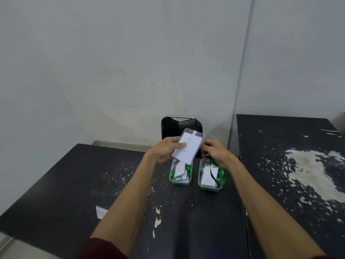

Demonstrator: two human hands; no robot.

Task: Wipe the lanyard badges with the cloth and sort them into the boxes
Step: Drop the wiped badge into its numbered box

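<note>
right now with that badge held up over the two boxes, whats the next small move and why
Probably lower the badge into the left box. Its card reads 1, the left hand and right hand hold it just above that box, and a card already lying there seems to carry the same mark, though that is blurry.

I am standing in a bare utility or back room: plain grey-white walls (112, 62) meet in a corner, two worn black tables (56, 184) show flaking paint, and a black folding chair (173, 124) sits against the wall.
</note>
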